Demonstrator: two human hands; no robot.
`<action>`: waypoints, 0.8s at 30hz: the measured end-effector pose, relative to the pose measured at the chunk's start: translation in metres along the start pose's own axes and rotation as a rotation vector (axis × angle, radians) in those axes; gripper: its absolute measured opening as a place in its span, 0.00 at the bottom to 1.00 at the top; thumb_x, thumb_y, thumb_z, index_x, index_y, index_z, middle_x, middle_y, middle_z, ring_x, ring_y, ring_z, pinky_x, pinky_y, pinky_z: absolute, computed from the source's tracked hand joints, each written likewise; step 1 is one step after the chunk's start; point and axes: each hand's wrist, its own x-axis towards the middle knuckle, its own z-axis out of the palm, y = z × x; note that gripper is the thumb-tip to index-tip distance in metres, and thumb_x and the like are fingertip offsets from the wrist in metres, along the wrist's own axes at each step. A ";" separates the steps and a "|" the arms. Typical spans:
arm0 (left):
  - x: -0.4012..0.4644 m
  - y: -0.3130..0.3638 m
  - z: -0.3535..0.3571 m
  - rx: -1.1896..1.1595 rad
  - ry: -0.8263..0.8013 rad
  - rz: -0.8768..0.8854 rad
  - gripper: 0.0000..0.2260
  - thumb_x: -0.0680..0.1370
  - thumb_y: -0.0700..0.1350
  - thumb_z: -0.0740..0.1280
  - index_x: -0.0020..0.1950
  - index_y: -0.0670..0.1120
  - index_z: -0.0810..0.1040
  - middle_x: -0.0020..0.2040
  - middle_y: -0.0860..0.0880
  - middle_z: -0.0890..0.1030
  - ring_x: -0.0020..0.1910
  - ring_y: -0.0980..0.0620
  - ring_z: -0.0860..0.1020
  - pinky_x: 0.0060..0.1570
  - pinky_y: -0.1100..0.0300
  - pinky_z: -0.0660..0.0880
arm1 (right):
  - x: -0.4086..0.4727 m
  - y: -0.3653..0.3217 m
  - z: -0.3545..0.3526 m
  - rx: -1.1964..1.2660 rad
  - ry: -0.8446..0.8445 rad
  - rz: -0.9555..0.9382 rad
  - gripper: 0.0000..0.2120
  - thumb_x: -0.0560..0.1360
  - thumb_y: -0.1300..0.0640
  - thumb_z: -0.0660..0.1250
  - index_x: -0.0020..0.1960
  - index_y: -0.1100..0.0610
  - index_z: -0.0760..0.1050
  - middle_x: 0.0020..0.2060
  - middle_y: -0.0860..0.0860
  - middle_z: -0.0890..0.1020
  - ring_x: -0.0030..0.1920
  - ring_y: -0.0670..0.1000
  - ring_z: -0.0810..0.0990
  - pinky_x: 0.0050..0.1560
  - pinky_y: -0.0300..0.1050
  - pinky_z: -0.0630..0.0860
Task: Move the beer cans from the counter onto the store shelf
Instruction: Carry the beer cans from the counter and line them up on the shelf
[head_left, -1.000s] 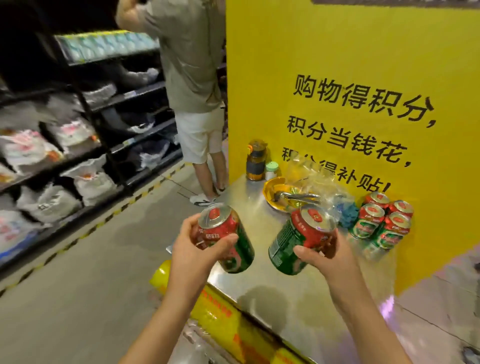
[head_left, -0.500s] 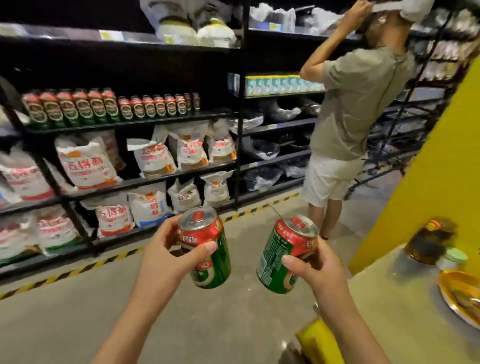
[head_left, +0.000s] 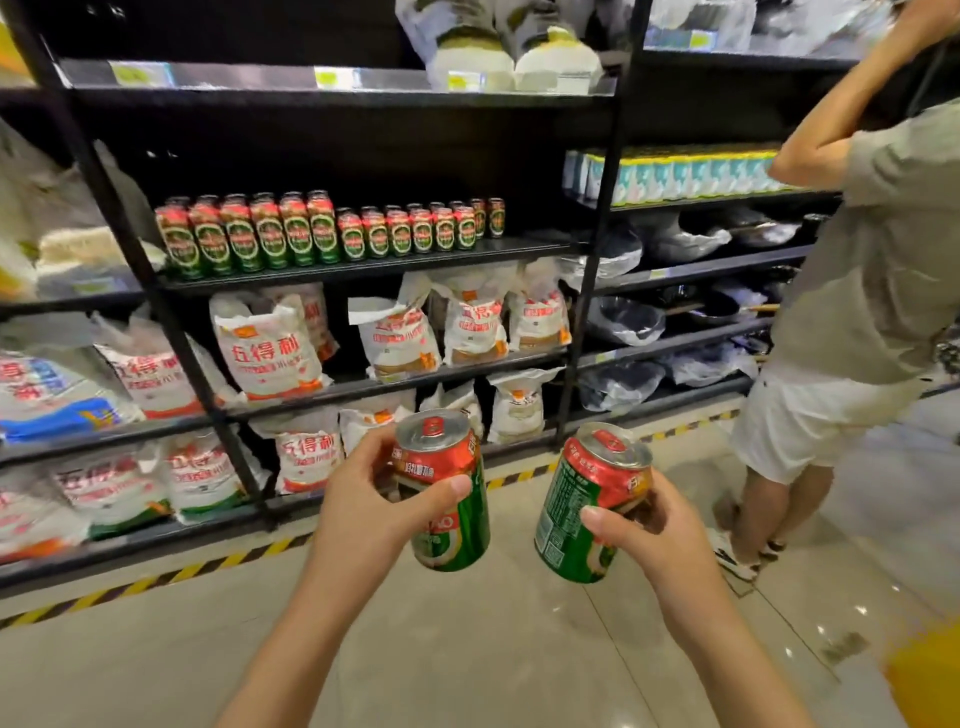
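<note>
My left hand (head_left: 363, 499) grips a red-and-green beer can (head_left: 447, 493), held upright over the floor. My right hand (head_left: 654, 530) grips a second beer can (head_left: 587, 514), tilted slightly left. Both cans are in front of me at waist height, a step back from the black store shelf (head_left: 374, 265). On that shelf stands a row of matching beer cans (head_left: 322, 234), taller ones at the left, shorter ones to the right, with bare shelf space at the right end (head_left: 540, 241).
White flour bags (head_left: 270, 348) fill the lower shelves. A person in a grey shirt and white shorts (head_left: 852, 322) stands at the right, arm raised. A yellow-black tape line (head_left: 156, 582) marks the floor along the shelf base. A yellow counter corner (head_left: 930, 670) shows bottom right.
I have turned left from the counter toward the shelf, carrying both cans. The counter has slid out of view, and the shelf with the can row is now closer and centred.
</note>
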 end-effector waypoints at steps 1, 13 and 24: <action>0.018 -0.002 0.005 0.000 -0.006 -0.004 0.22 0.64 0.48 0.76 0.52 0.61 0.73 0.50 0.58 0.79 0.49 0.61 0.77 0.42 0.63 0.74 | 0.020 0.005 0.000 -0.006 -0.002 0.004 0.31 0.52 0.45 0.73 0.54 0.52 0.77 0.45 0.45 0.84 0.45 0.42 0.82 0.40 0.31 0.75; 0.248 -0.027 0.047 0.044 0.083 -0.044 0.23 0.66 0.47 0.76 0.58 0.55 0.74 0.51 0.57 0.80 0.50 0.61 0.77 0.42 0.66 0.72 | 0.281 0.045 0.004 -0.024 -0.077 0.014 0.27 0.52 0.45 0.73 0.50 0.49 0.78 0.42 0.44 0.84 0.42 0.40 0.81 0.37 0.28 0.74; 0.468 -0.080 0.052 0.050 0.149 -0.093 0.22 0.65 0.45 0.77 0.54 0.57 0.73 0.50 0.56 0.79 0.49 0.59 0.77 0.41 0.66 0.71 | 0.505 0.089 0.032 -0.016 -0.091 0.069 0.31 0.51 0.45 0.75 0.54 0.48 0.77 0.47 0.45 0.84 0.47 0.44 0.82 0.47 0.40 0.75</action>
